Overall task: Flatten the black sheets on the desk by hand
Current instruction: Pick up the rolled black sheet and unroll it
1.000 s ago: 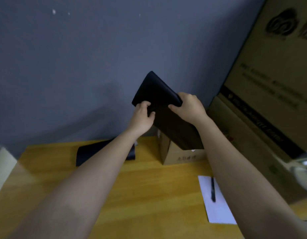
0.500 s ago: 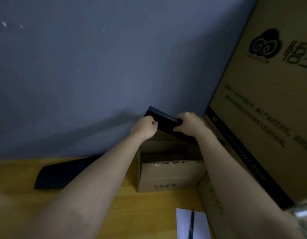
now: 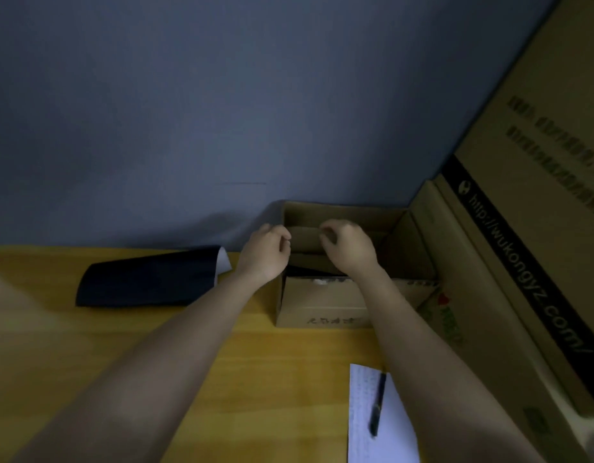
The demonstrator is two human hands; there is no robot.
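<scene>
A small open cardboard box (image 3: 322, 305) stands on the wooden desk (image 3: 255, 362) against the wall. A dark sliver of the black sheets (image 3: 309, 271) shows inside it, just behind its front wall. My left hand (image 3: 265, 252) hovers over the box's left wall with its fingers curled. My right hand (image 3: 347, 248) is over the box's opening, fingers also curled, and I see nothing held in either hand. Another black sheet (image 3: 148, 279) lies curled on the desk left of the box, its white underside turned up at the right end.
A tall printed cardboard carton (image 3: 522, 228) leans along the right side, close to the small box. A white paper (image 3: 365, 412) with a black pen (image 3: 378, 404) on it lies at the near right. A blue-grey wall (image 3: 222, 111) closes off the back.
My hands lowered the black sheets from mid-air into the small box, where only a dark sliver still shows. The view tilted down and moved closer.
</scene>
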